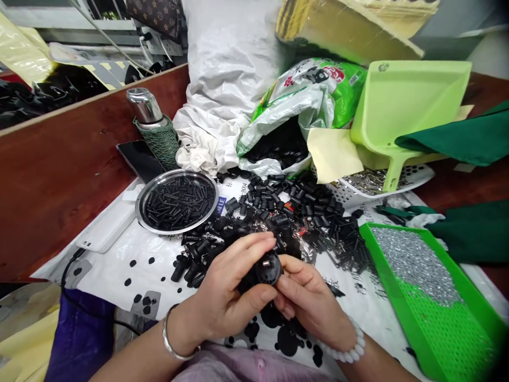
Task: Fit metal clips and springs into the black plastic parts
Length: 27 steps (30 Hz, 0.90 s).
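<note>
Both my hands meet low in the middle of the view over a white sheet. My left hand (234, 281) curls round a small round black plastic part (269, 268) with a shiny metal piece at its centre. My right hand (310, 300) pinches the same part from the right side. A silver bangle sits on my left wrist and a white bead bracelet on my right. Just beyond my fingers lies a heap of several small black plastic tubes (294, 207).
A round steel dish (140, 208) of black springs stands at the left. A green tray (483, 318) with small metal pieces lies at the right. Behind are a green scoop (409, 101), a white perforated basket (413, 178), a bag of black parts (278, 146), a flask (153, 124) and a phone (140, 159).
</note>
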Available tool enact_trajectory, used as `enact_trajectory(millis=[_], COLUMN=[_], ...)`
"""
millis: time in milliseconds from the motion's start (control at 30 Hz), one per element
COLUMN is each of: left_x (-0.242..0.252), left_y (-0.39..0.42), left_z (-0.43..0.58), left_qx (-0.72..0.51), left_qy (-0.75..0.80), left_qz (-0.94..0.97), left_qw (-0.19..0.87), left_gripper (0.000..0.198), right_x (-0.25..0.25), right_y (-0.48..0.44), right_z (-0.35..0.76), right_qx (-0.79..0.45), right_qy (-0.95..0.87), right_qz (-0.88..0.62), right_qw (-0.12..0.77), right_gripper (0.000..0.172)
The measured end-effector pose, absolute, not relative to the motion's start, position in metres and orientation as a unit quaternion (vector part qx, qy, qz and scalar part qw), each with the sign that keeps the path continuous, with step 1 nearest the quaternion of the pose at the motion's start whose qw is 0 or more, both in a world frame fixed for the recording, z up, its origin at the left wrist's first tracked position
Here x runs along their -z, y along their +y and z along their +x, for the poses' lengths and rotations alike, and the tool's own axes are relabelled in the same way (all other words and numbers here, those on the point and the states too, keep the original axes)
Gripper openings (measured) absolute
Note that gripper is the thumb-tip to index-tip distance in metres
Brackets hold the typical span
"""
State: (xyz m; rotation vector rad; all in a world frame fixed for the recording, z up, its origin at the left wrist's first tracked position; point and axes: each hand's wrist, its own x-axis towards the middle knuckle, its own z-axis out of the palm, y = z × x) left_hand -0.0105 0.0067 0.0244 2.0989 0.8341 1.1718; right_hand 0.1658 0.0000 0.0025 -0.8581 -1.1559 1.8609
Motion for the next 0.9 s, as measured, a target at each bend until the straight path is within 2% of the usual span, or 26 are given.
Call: enact_trajectory(millis=[100,267,400,567,767,900], left_x=[-0.030,-0.029,-0.028,-0.031,-0.022,-0.015], left_y=[0.006,0.003,0.002,0.004,0.006,0.008], left_z=[-0.008,-0.006,-0.007,-0.008,-0.007,-0.004], left_qx=[-0.454,-0.451,-0.446,-0.425,-0.452,-0.455], left_qy=[0.304,0.281,0.268,0.245,0.280,0.304], left_qz=[0.795,0.816,0.819,0.824,0.798,0.777], left_qw=[0.265,0.227,0.241,0.283,0.283,0.312], left_gripper=[0.046,0.051,0.050,0.047,0.048,0.044], right_x=[0.002,-0.002,-0.002,0.009,0.009,0.008], right_y=[-0.001,-0.003,-0.008,-0.015,-0.015,-0.011], right_z=[0.166,0.171,0.178,0.181,0.175,0.171], right_qx=[-0.740,-0.701,-0.684,-0.690,-0.704,-0.654], right_qy=[-0.449,-0.493,-0.524,-0.492,-0.477,-0.501], right_qz=[-0.327,-0.354,-0.367,-0.377,-0.364,-0.401], right_qw=[0.380,0.375,0.351,0.373,0.379,0.401], right_gripper=[0.025,0.023,0.025,0.030,0.035,0.031])
